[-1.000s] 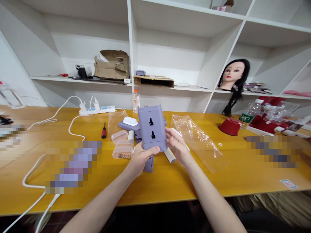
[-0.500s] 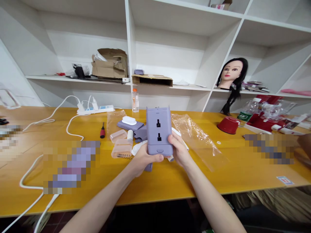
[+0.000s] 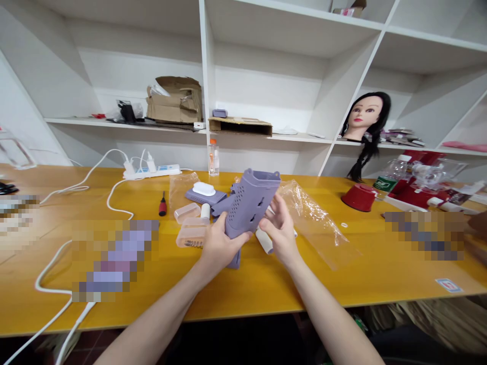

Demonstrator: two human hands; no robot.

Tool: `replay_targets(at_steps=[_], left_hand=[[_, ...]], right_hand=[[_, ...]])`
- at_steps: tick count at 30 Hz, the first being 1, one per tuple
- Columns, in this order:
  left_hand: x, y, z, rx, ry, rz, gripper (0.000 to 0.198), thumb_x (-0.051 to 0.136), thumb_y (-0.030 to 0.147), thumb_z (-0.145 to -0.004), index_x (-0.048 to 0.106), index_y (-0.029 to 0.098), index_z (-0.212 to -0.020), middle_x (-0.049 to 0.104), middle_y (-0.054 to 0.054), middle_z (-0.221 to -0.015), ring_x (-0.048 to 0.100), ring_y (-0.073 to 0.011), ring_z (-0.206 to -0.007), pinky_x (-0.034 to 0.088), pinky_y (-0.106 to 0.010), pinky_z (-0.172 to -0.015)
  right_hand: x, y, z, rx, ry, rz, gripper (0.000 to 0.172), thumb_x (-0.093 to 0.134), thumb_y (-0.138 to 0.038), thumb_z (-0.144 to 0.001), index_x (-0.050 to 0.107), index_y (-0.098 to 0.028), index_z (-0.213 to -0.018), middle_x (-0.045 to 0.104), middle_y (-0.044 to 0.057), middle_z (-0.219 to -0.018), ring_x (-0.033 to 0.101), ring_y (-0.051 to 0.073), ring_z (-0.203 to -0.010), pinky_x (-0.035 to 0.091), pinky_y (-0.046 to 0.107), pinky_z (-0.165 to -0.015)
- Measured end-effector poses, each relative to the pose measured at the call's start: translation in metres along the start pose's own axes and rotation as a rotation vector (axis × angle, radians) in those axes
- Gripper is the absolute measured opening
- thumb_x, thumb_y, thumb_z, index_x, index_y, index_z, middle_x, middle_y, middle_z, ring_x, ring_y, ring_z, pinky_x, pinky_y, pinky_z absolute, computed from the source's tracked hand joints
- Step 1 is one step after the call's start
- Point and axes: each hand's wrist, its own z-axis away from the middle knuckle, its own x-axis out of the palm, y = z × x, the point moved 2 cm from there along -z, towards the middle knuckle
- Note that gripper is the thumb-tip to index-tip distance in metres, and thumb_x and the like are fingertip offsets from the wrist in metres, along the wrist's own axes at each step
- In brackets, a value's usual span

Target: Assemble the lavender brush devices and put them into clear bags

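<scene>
A purple plastic housing (image 3: 251,205) is held up over the table, tilted to the right, its open top end facing away. Round holes dot its left side, and two keyhole slots mark the face towards me. My left hand (image 3: 221,243) is closed round its lower end, thumb across the front. Beside the right edge, my right hand (image 3: 280,230) has its fingers apart and slightly curled; its thumb is close to the housing. Under and behind the hands lie a white cylindrical part (image 3: 264,241), peach translucent containers (image 3: 189,232) and more purple parts (image 3: 222,205), partly hidden.
A red screwdriver (image 3: 163,205) lies to the left, near a power strip (image 3: 152,171) with white cables. Clear plastic film (image 3: 317,220) spreads to the right. Further right stand a red cup-shaped piece (image 3: 358,197) and a bottle (image 3: 388,177). Shelves (image 3: 266,91) rise behind the table.
The housing has turned from facing me squarely to leaning right, showing its perforated side and open end. My right hand has loosened from its lower right edge.
</scene>
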Motion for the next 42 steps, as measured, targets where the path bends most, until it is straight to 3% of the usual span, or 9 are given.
replay_targets(at_steps=[3, 6, 11, 14, 19, 29, 35, 42], left_hand=[[0.001, 0.001, 0.002, 0.201, 0.154, -0.280, 0.033, 0.067, 0.036, -0.065, 0.060, 0.019, -0.093, 0.068, -0.006, -0.079, 0.064, -0.0234, -0.075, 0.049, -0.033, -0.070], [0.008, 0.005, 0.004, 0.388, 0.185, -0.341, 0.033, 0.060, 0.028, -0.071, 0.057, 0.019, -0.103, 0.068, -0.010, -0.101, 0.063, -0.0242, -0.094, 0.048, -0.034, -0.083], [0.014, 0.004, 0.002, 0.352, 0.161, -0.357, 0.039, 0.054, 0.020, -0.073, 0.051, 0.017, -0.112, 0.060, -0.013, -0.120, 0.060, -0.0242, -0.104, 0.048, -0.036, -0.087], [0.015, 0.000, 0.001, 0.402, 0.171, -0.352, 0.041, 0.053, 0.018, -0.074, 0.050, 0.017, -0.114, 0.059, -0.013, -0.121, 0.059, -0.0232, -0.106, 0.047, -0.036, -0.090], [0.016, -0.007, 0.000, 0.577, 0.249, -0.377, 0.031, 0.047, 0.016, -0.077, 0.054, 0.015, -0.108, 0.065, -0.013, -0.110, 0.054, -0.0241, -0.114, 0.044, -0.040, -0.093], [0.013, -0.001, 0.002, 0.581, 0.159, -0.424, 0.029, 0.053, 0.018, -0.071, 0.054, 0.016, -0.100, 0.065, -0.015, -0.106, 0.048, -0.0299, -0.119, 0.041, -0.046, -0.094], [0.010, 0.000, 0.004, 0.606, 0.149, -0.449, 0.028, 0.051, 0.018, -0.072, 0.054, 0.017, -0.101, 0.063, -0.015, -0.113, 0.045, -0.0281, -0.122, 0.036, -0.046, -0.099], [0.006, -0.001, 0.003, 0.693, 0.191, -0.438, 0.025, 0.052, 0.020, -0.072, 0.057, 0.016, -0.096, 0.064, -0.015, -0.111, 0.053, -0.0270, -0.115, 0.039, -0.041, -0.098]], right_hand=[[0.008, -0.005, 0.005, -0.069, 0.154, 0.010, 0.078, 0.076, -0.036, -0.059, 0.038, -0.030, -0.126, 0.047, 0.009, -0.129, 0.054, 0.024, -0.107, 0.044, 0.040, -0.090], [0.022, -0.010, 0.010, -0.031, 0.255, 0.026, 0.076, 0.077, -0.030, -0.057, 0.040, -0.027, -0.123, 0.059, 0.007, -0.111, 0.058, 0.023, -0.098, 0.044, 0.042, -0.090], [0.036, -0.011, 0.014, 0.006, 0.369, 0.027, 0.057, 0.076, -0.025, -0.057, 0.050, -0.021, -0.108, 0.063, 0.007, -0.102, 0.062, 0.023, -0.089, 0.046, 0.044, -0.088], [0.040, -0.011, 0.014, 0.012, 0.354, 0.017, 0.051, 0.074, -0.024, -0.058, 0.051, -0.021, -0.103, 0.063, 0.008, -0.102, 0.062, 0.023, -0.090, 0.045, 0.044, -0.090], [0.043, -0.011, 0.011, -0.047, 0.365, 0.091, 0.061, 0.076, -0.019, -0.054, 0.046, -0.020, -0.107, 0.062, 0.007, -0.099, 0.061, 0.022, -0.089, 0.044, 0.044, -0.091], [0.034, -0.006, 0.016, -0.098, 0.279, 0.119, 0.054, 0.072, -0.023, -0.060, 0.049, -0.021, -0.109, 0.058, 0.010, -0.111, 0.057, 0.025, -0.101, 0.040, 0.047, -0.098], [0.034, -0.005, 0.021, -0.120, 0.228, 0.113, 0.054, 0.068, -0.025, -0.064, 0.050, -0.022, -0.114, 0.062, 0.008, -0.103, 0.054, 0.026, -0.107, 0.036, 0.049, -0.100], [0.025, 0.009, 0.019, -0.105, 0.213, 0.052, 0.048, 0.068, -0.033, -0.067, 0.053, -0.022, -0.111, 0.065, 0.007, -0.095, 0.057, 0.027, -0.103, 0.042, 0.049, -0.092]])
